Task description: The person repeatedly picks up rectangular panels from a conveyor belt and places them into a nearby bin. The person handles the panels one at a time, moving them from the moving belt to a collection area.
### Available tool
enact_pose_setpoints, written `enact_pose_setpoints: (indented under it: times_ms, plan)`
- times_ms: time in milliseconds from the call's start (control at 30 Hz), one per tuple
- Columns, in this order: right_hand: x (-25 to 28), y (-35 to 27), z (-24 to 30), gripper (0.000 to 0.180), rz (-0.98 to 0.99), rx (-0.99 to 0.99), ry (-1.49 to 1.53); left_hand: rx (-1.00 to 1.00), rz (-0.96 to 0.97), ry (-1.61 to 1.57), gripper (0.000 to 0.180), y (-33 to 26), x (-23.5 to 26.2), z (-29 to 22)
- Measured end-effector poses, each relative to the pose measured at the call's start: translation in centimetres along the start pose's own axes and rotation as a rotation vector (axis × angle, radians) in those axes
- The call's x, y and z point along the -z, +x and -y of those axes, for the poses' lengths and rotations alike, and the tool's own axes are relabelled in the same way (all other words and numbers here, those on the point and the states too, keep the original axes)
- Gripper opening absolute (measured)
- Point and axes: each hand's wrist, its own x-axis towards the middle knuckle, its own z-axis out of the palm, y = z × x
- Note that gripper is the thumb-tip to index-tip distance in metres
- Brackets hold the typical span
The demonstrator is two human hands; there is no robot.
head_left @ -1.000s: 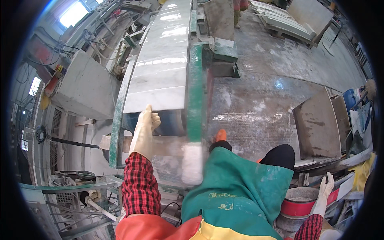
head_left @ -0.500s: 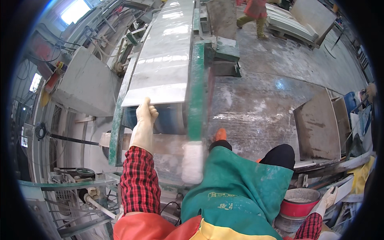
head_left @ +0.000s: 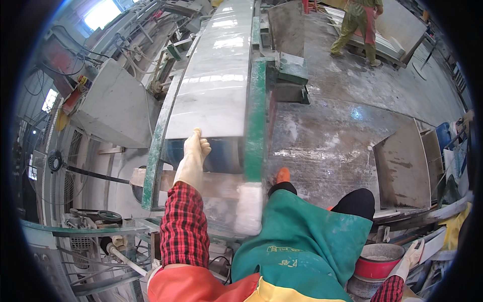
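A long polished white stone slab [head_left: 214, 95] with faint grey veining lies on a conveyor between green side rails. My left hand [head_left: 197, 150], in a cream rubber glove, is closed at the slab's near edge. Its thumb lies at the top of that edge and the other fingers are curled. Just below the edge shows the blue conveyor roller [head_left: 221, 153]. Off to the lower right, my right hand [head_left: 413, 255], gloved too, has its fingers stretched and apart. It is beside a pale flat strip [head_left: 431, 245] and a red bucket [head_left: 377, 261]; I see nothing held in it.
A green rail [head_left: 256, 121] ends near me in a white wrapped pad [head_left: 249, 209]. Brown panels [head_left: 402, 168] lean at the right. A large pale box-shaped block [head_left: 113, 103] stands left. Another person [head_left: 356, 27] stands by stacked slabs at the back right.
The whole view has shifted slightly, moving the scene right and down. My left hand stays at the slab's edge. The person at the back has moved right.
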Motion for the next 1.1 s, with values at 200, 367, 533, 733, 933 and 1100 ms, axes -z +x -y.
enact_pose_setpoints:
  times_ms: [200, 367, 533, 733, 933, 1100]
  plan:
    - [1.9, -1.8, 0.6, 0.050, -0.005, -0.017, 0.012, -0.030, -0.040, -0.023, 0.031, 2.6, -0.1, 0.6]
    - [5.1, -2.8, 6.2, 0.053, -0.092, -0.078, -0.005, 0.011, 0.013, -0.029, 0.050, 7.5, 3.7, 1.0]
    - [4.1, -1.4, 0.5, 0.054, -0.250, -0.092, -0.062, -0.262, 0.036, 0.655, 0.061, 1.6, 2.6, -0.4]
    - [1.8, -0.4, -1.2, 0.055, -0.079, -0.214, -0.215, -0.286, -0.020, 1.040, 0.063, -2.9, -2.2, -4.1]
    - [7.2, 0.3, 4.7, 0.047, -0.031, -0.226, 0.019, -1.259, 0.398, 1.017, 0.025, -4.0, -6.5, 3.3]
    - [8.7, 1.8, 2.2, 0.031, -0.063, -0.313, 0.013, -1.680, 0.549, 1.158, 0.038, -9.1, -12.1, 9.8]
